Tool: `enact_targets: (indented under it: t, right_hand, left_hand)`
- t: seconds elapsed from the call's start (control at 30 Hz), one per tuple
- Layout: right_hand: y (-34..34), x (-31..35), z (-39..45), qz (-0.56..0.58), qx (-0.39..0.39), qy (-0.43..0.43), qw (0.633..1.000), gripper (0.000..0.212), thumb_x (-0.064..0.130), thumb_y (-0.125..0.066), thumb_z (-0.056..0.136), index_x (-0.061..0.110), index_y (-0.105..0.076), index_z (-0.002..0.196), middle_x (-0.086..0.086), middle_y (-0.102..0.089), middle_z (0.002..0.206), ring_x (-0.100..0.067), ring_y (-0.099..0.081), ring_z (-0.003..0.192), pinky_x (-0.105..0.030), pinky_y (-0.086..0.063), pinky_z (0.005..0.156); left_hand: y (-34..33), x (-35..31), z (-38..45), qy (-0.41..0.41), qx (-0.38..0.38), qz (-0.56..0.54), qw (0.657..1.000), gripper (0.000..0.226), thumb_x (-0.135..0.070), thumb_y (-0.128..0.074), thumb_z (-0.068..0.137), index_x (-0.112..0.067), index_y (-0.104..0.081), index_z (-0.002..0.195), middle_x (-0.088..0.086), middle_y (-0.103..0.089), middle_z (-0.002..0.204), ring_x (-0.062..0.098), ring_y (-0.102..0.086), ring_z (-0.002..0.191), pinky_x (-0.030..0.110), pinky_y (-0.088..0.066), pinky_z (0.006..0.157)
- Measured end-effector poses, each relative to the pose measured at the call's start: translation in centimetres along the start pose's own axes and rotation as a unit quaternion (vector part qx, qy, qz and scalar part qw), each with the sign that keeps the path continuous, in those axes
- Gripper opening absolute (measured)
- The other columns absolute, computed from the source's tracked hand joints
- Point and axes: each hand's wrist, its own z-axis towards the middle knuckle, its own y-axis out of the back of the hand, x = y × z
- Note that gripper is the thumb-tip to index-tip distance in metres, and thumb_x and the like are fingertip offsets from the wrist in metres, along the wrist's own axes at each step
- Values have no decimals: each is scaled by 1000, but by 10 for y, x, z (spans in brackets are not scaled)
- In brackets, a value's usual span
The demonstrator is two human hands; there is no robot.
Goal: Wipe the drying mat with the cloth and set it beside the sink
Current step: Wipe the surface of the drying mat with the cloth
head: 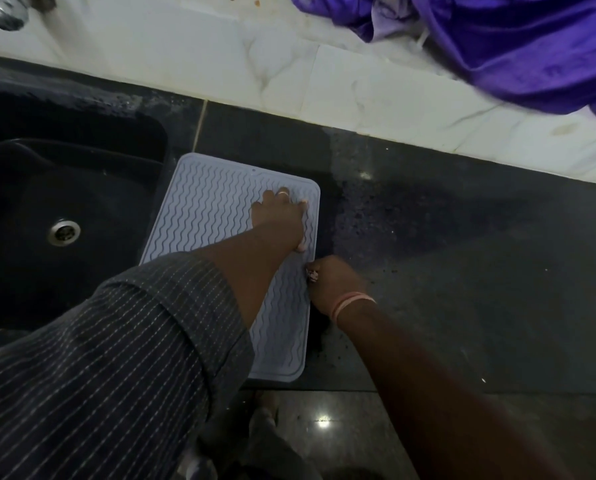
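On the dark stone bench, the pale grey ribbed silicone drying mat lies against the black sink's rim, reaching the front edge. The left hand presses it with flat fingers; the right hand pinches its right edge.

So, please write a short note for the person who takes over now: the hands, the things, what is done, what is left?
Left hand: flat, pressing on the drying mat.
Right hand: fingers curled at the mat's right edge; a grip cannot be confirmed.
Mat: flat on the dark counter, right beside the sink.
Cloth: none in either hand; a purple fabric lies on the ledge.
Done: mat placed.
Left: wiping cannot be judged.
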Motion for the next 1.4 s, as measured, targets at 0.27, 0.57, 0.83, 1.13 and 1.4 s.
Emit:
enact_targets:
  t: [0.27, 0.57, 0.83, 1.13, 1.4]
  right_hand:
    - [12, 9, 2, -49, -14, 1, 999, 30, 20, -69, 88, 11, -71, 117, -14, -65, 119, -31, -66, 108, -39, -56, 97]
    - [-5, 17, -48, -6, 20, -36, 999, 14, 9, -63, 95, -1, -68, 88, -13, -69, 94, -24, -66, 87, -32, -57, 79]
    - [-33, 19, -99, 34, 48, -87, 994, 21, 17, -60, 101, 4, -69, 115, -13, -71, 110, -21, -64, 88, -24, -45, 72]
    - [-52, 17, -131, 116, 25, -119, 986, 28, 6, -64, 91, 12, -53, 66, -3, -57, 72, -13, -56, 65, -19, -44, 55]
    - [-64, 33, -145, 131, -30, -141, 981, 13, 11, -66, 89, 4, -60, 81, -10, -61, 84, -20, -62, 75, -18, -43, 59]
  left_hand:
    - [-28, -4, -23, -41, -50, -34, 997, 59, -41, -61, 98, -41, -39, 153, 10, -21, 166, 42, -22, 149, 56, -29, 117]
    - [-28, -1, -13, -43, 28, -18, 999, 78, -42, -58, 102, -41, -10, 163, 5, 5, 173, 40, 3, 157, 58, -18, 124]
    - [-30, 2, -23, -47, 17, -44, 998, 72, -46, -49, 104, -39, -9, 164, 5, 5, 173, 38, 4, 158, 59, -14, 124]
    - [-37, 25, -44, -77, 25, -95, 992, 64, -30, -44, 109, -29, -14, 165, 6, 5, 173, 35, 7, 158, 54, -10, 128]
    - [-52, 49, -119, -116, -6, -96, 989, 72, -50, -67, 93, -32, -39, 157, 7, -21, 168, 35, -15, 155, 53, -23, 123]
